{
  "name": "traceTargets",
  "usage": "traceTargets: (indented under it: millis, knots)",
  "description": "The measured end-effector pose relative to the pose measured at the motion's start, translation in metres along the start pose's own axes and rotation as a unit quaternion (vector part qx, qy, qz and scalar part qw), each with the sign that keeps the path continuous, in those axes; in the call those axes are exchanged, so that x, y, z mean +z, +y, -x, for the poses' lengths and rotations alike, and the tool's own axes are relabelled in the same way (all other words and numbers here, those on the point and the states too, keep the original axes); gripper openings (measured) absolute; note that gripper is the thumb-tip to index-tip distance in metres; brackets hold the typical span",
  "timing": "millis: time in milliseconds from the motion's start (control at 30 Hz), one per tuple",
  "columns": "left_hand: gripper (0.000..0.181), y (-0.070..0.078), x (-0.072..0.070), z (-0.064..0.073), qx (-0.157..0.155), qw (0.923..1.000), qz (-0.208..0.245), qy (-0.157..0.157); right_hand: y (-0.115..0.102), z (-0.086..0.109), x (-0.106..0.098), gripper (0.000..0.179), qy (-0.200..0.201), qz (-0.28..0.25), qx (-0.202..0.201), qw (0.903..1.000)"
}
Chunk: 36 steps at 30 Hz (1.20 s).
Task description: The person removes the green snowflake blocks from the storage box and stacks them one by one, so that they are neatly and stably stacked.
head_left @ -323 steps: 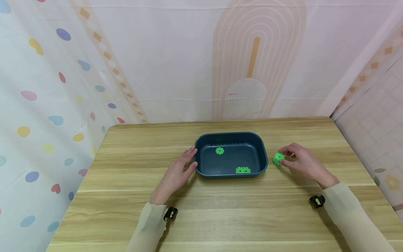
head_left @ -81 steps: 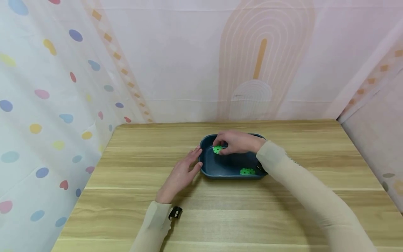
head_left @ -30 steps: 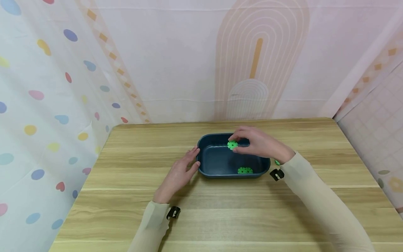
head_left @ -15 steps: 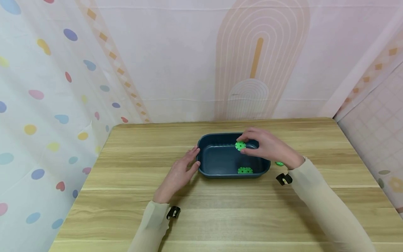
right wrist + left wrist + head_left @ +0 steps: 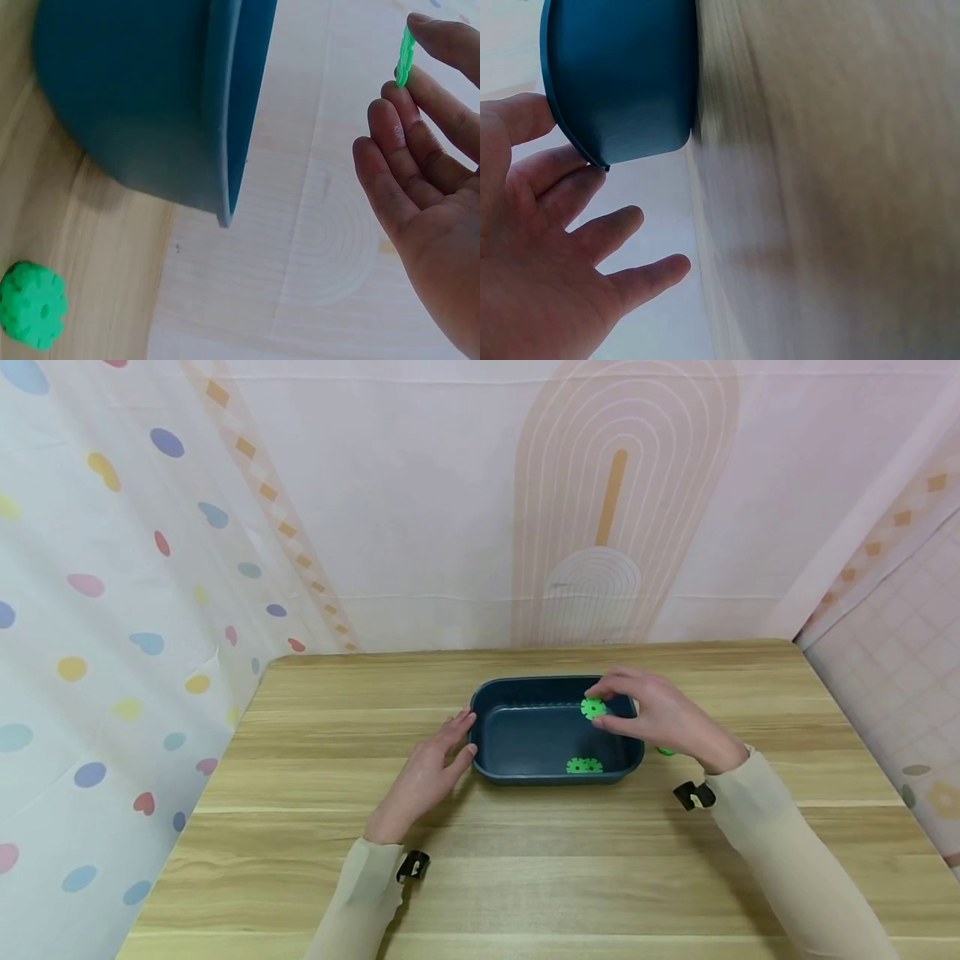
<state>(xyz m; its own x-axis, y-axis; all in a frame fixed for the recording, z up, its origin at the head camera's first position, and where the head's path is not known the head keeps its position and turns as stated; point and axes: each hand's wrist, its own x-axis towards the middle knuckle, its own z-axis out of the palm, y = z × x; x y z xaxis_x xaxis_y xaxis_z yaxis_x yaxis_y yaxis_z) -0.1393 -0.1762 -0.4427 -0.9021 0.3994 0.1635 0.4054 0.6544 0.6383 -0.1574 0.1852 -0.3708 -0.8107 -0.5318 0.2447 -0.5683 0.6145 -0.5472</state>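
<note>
My right hand [image 5: 660,714] pinches a green notched disc [image 5: 593,708] by its edges, thumb against fingertips. In the head view it hovers over the right part of a dark blue rectangular basin [image 5: 517,747]; the right wrist view shows the disc [image 5: 406,56] edge-on, above the rim. Fingers and thumb of my left hand [image 5: 423,777] touch the basin's left rim, spread loosely, as the left wrist view also shows. Two overlapping green discs [image 5: 583,766] lie inside by the near wall. More green discs [image 5: 34,304], stacked, sit on the table right of the basin, mostly hidden by my right hand in the head view.
A wood-grain table [image 5: 525,868] carries everything. Behind it hangs a pale patterned curtain [image 5: 420,510], with a dotted one [image 5: 112,652] on the left. Black bands [image 5: 693,795] show at both wrists below beige sleeves.
A disc lay at the basin's back left earlier; my right hand took hold of it and has carried it rightward above the basin. My left hand stays at the rim.
</note>
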Motion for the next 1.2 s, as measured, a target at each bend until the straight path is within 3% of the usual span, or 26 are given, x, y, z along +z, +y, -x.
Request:
traceTargets:
  millis: [300, 667, 1200]
  knots:
    - [0.053, -0.001, -0.004, 0.001, 0.002, 1.0000, 0.003, -0.004, 0.004, 0.012, -0.002, 0.032, 0.012, 0.001, 0.031, 0.9995]
    - [0.054, -0.002, -0.009, 0.005, 0.006, 0.9997, -0.013, -0.020, 0.020, 0.033, -0.006, 0.026, 0.045, -0.006, 0.036, 0.9983]
    - [0.055, -0.001, -0.007, 0.003, 0.002, 0.9994, -0.013, -0.031, 0.044, 0.062, -0.005, 0.027, 0.074, 0.034, 0.060, 0.9949]
